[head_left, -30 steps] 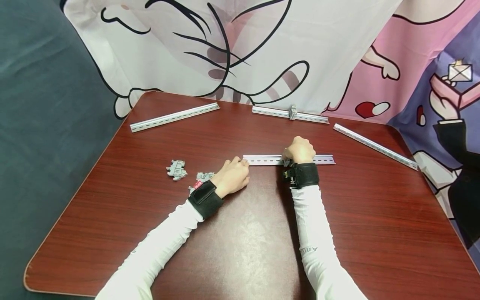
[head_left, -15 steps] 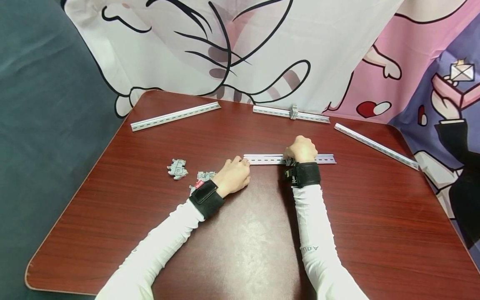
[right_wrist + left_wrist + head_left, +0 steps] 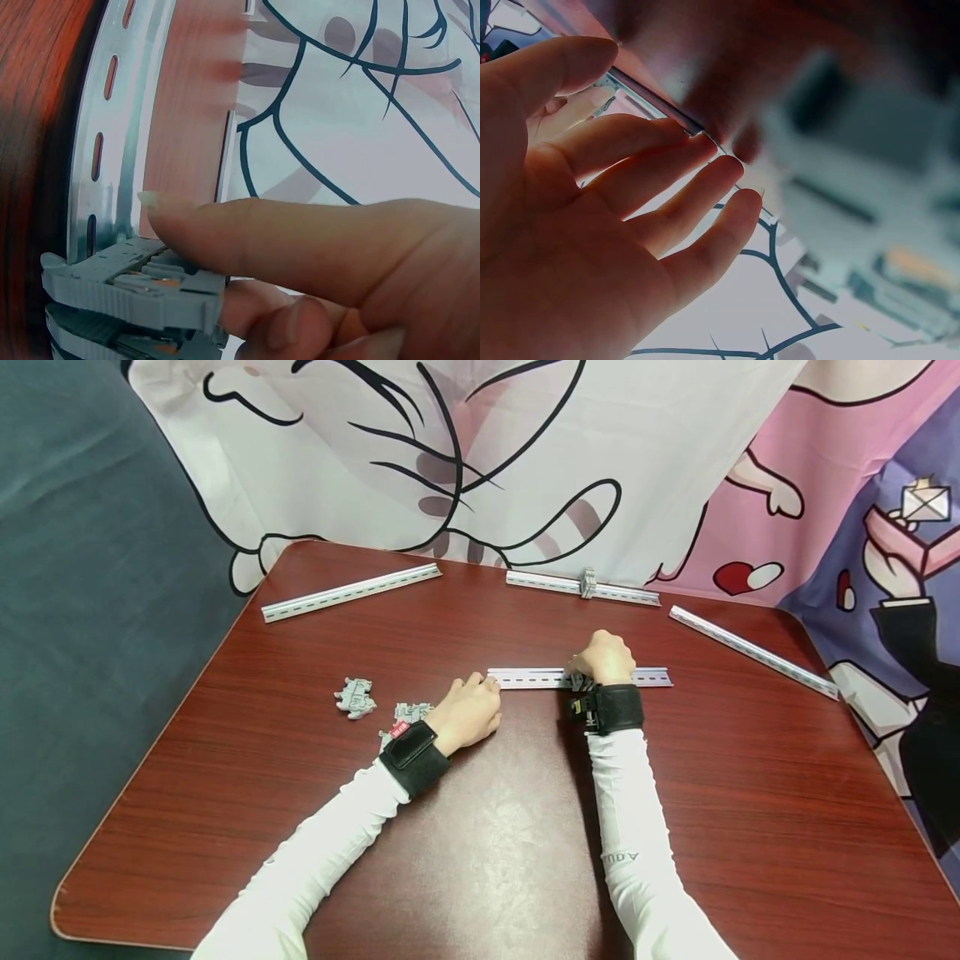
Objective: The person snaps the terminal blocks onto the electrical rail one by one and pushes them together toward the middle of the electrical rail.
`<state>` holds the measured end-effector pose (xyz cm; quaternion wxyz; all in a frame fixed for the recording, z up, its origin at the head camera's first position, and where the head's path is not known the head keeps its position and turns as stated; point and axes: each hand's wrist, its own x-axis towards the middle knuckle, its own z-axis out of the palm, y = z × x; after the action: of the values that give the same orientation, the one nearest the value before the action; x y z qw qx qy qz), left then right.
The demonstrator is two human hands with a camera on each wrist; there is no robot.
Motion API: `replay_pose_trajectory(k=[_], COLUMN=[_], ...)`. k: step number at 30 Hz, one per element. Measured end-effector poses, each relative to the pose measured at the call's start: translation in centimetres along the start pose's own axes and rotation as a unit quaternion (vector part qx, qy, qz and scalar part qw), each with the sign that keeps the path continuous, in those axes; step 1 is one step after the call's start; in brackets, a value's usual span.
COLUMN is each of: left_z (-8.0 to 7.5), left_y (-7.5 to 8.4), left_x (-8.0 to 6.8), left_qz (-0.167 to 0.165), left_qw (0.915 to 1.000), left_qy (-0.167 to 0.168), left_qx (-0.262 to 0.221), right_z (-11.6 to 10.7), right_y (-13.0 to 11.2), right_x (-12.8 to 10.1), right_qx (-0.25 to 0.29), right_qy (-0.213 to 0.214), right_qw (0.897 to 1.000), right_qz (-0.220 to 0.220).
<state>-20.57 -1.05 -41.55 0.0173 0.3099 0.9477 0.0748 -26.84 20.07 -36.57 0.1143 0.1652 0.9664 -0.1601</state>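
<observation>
Blocks (image 3: 133, 300) on the rail (image 3: 528, 678)
Our right hand (image 3: 604, 658) pinches them near its middle; our left hand (image 3: 465, 717), fingers loosely extended, is at its left end. We should press squarely, with the rail braced.

I'm at a makeshift work corner; whether it belongs to a home, an office or a workshop I can't tell. My wood-grain table (image 3: 487, 852) has rounded corners and pale edging. Behind the table hangs a big cartoon-printed cloth (image 3: 660, 435), and a plain grey-green cloth (image 3: 75, 610) fills the space to its left. On the table lie slotted metal rails (image 3: 352, 594) and grey terminal blocks (image 3: 355, 698), electrical hardware.
</observation>
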Motion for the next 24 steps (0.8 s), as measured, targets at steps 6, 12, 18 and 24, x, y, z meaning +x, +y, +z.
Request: replay_pose_trajectory(k=[6, 12, 18, 24], left_z=[-0.1, -0.1, -0.2, -0.5], left_y=[0.1, 0.1, 0.0, -0.5], left_x=[-0.1, -0.1, 0.1, 0.1], left_qz=[0.001, 0.003, -0.001, -0.001], left_qw=[1.0000, 1.0000, 1.0000, 0.9995], left_qy=[0.003, 0.004, -0.003, -0.023], left_qx=[0.000, 0.005, 0.003, -0.023], right_z=[-0.5, -1.9, -2.3, -1.7], right_y=[0.3, 1.8, 2.6, 1.9], right_x=[-0.1, -0.5, -0.6, -0.4], right_qx=[0.006, 0.011, 0.005, 0.003], right_qy=[-0.005, -0.004, -0.043, -0.055], right_qw=[1.000, 1.000, 0.997, 0.998], right_qz=[-0.002, -0.019, -0.065, -0.032])
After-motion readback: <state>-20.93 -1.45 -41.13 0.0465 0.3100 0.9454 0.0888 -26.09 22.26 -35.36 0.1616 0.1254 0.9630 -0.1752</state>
